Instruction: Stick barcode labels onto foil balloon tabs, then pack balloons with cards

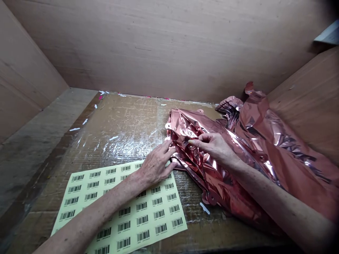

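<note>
A heap of shiny rose-gold foil balloons [254, 148] lies at the right of the cardboard work surface [124, 123]. My right hand [215, 146] rests on the pile and pinches a fold of the foil between thumb and fingers. My left hand [157, 164] touches the pile's left edge with its fingertips, fingers bent; its wrist lies over a pale yellow sheet of barcode stickers [148, 215]. Whether the left hand grips the foil is unclear.
Wooden walls [169, 46] enclose the bench at the back, left and right. The cardboard is covered with glossy tape and dotted with small white paper scraps [204, 208]. A grey strip of bench [39, 141] runs along the left side.
</note>
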